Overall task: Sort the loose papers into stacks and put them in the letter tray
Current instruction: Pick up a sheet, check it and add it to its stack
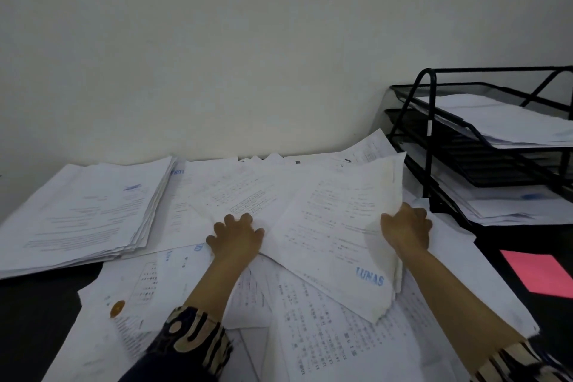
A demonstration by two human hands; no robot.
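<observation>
Between the two hands, near the middle of the dark tabletop (pixel 37 313), a thin sheaf of white printed sheets stamped "LUNAS" in blue (pixel 335 226) is held above the spread of loose white papers (pixel 325 344). Its right edge is gripped by the right hand (pixel 406 228), whose fingers (pixel 418 214) are curled round that edge with the thumb laid on the printed face. The left hand (pixel 237 236) is pressed on the papers just beside the sheaf's left edge, its fingers (pixel 245 218) spread and bent at the tips; whether anything is pinched beneath them cannot be told.

The sheaf's long axis is seen to run from the stamped near corner away toward the far right, so that its far end is already pointed at the black wire-mesh three-tier letter tray (pixel 428 121), which stands just beyond the right hand against the wall and already carries paper. The right hand is judged much the nearer to the tray, so a transfer would be led from that side. A squared stack of white papers (pixel 90 211) is set well apart at the left.
</observation>
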